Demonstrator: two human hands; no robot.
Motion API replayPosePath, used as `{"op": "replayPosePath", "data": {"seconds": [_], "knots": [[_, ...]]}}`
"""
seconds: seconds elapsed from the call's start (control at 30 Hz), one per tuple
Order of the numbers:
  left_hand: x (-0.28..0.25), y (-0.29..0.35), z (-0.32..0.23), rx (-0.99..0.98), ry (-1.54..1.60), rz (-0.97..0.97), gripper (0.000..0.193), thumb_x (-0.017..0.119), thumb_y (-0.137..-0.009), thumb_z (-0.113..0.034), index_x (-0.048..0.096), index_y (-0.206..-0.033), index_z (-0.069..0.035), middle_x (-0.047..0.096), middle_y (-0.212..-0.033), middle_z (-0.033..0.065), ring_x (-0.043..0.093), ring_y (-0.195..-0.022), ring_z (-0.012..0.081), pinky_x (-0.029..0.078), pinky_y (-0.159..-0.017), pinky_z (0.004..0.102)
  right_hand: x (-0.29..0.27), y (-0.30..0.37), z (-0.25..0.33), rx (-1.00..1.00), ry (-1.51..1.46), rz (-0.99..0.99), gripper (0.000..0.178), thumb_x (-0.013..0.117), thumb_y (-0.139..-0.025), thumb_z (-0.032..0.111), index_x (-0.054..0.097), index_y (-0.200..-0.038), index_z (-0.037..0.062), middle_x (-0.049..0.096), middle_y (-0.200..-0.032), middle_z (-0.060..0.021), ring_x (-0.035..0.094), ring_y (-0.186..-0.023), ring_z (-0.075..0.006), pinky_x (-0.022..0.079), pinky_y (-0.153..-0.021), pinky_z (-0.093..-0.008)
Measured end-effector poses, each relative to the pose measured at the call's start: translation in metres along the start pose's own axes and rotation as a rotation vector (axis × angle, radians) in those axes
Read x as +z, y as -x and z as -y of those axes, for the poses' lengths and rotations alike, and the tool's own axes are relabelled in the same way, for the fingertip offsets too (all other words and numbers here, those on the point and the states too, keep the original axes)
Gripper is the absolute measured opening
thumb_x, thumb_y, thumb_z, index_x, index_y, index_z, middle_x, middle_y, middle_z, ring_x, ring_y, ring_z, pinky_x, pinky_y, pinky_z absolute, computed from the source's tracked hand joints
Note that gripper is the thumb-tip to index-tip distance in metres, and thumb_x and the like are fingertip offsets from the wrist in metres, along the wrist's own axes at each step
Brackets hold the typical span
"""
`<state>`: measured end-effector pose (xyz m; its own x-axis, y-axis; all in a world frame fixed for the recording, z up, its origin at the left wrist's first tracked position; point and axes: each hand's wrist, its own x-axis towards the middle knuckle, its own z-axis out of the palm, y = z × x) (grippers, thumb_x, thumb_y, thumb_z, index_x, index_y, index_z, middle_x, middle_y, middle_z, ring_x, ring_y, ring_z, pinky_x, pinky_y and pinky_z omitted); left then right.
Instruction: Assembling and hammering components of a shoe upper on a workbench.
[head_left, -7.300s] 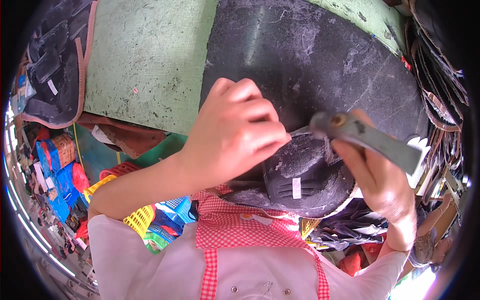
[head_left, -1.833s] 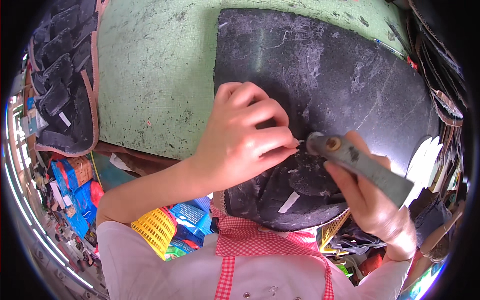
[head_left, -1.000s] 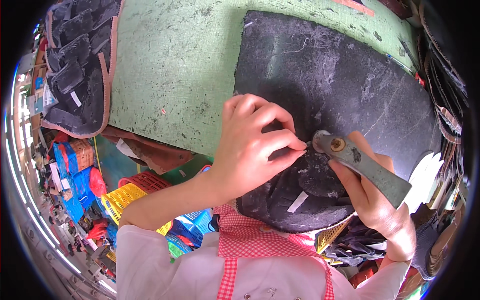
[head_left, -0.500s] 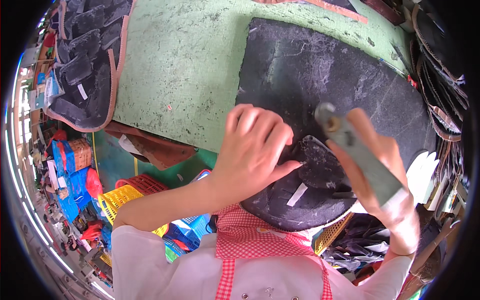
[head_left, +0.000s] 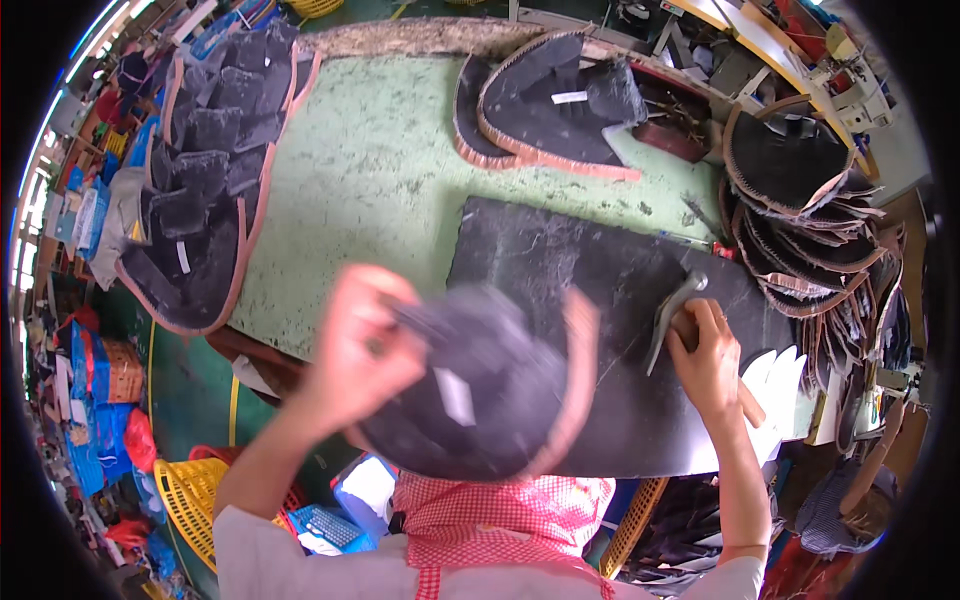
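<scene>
My left hand [head_left: 365, 345] grips a dark round shoe piece [head_left: 480, 385] with a tan edge and a small white tag. It holds the piece up off the black work mat [head_left: 580, 270], and both are blurred by motion. My right hand [head_left: 712, 362] rests on the mat's right part, closed on a wooden-handled hammer [head_left: 672, 312] whose metal head lies on the mat.
The green table [head_left: 380, 180] carries stacks of dark tan-edged pieces at the left [head_left: 205, 190], at the back [head_left: 555, 100] and along the right edge [head_left: 800, 210]. Coloured baskets and bags [head_left: 185, 495] stand on the floor at lower left.
My left hand has lifted the shoe piece off the mat and swung it toward me. My right hand has lowered the hammer onto the mat, further right.
</scene>
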<state>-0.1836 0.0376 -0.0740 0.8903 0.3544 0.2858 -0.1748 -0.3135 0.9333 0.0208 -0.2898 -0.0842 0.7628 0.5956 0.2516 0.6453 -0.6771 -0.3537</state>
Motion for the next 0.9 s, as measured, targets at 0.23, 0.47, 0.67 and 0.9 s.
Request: {"op": "replayPosePath", "data": {"seconds": [0.23, 0.47, 0.67, 0.9], "knots": [[-0.134, -0.06, 0.033, 0.073, -0.948, -0.322, 0.052, 0.07, -0.082, -0.002, 0.052, -0.131, -0.003, 0.055, -0.132, 0.0186, 0.054, -0.124, 0.0346, 0.042, -0.104, 0.0397, -0.005, -0.074, 0.018, 0.04, -0.277, -0.04, 0.031, 0.071, -0.086, 0.013, 0.057, -0.111, 0.0007, 0.061, -0.101, -0.0144, 0.059, -0.082, -0.0303, 0.049, -0.077, -0.039], [0.032, -0.176, 0.013, 0.42, -0.668, 0.117, 0.077, 0.069, -0.083, -0.004, 0.035, -0.151, -0.016, 0.034, -0.156, 0.0116, 0.039, -0.142, 0.0327, 0.035, -0.117, 0.0425, 0.093, -0.234, -0.018, 0.038, -0.279, -0.332, 0.046, 0.079, -0.08, 0.029, 0.061, -0.112, 0.0019, 0.062, -0.124, -0.0164, 0.054, -0.118, -0.0362, 0.039, -0.101, -0.0456], [0.037, -0.205, -0.005, 0.833, -0.83, 0.15, 0.064, 0.081, -0.071, -0.006, 0.056, -0.129, -0.016, 0.046, -0.148, 0.0078, 0.033, -0.145, 0.0274, 0.025, -0.122, 0.0477, 0.027, -0.153, 0.083, -0.283, -0.617, -0.035, 0.021, 0.064, -0.088, 0.001, 0.054, -0.105, 0.0048, 0.064, -0.122, -0.0144, 0.061, -0.111, -0.026, 0.043, -0.099, -0.0352], [0.044, -0.17, -0.012, 0.851, -0.701, 0.317, 0.043, 0.08, -0.067, -0.005, 0.066, -0.107, -0.012, 0.071, -0.099, 0.0002, 0.066, -0.108, 0.023, 0.048, -0.107, 0.0448, 0.005, -0.147, 0.054, -0.327, -0.958, -0.229, 0.049, 0.049, -0.074, 0.001, 0.053, -0.123, 0.0021, 0.05, -0.14, -0.0148, 0.047, -0.128, -0.0234, 0.036, -0.108, -0.0373]]}}
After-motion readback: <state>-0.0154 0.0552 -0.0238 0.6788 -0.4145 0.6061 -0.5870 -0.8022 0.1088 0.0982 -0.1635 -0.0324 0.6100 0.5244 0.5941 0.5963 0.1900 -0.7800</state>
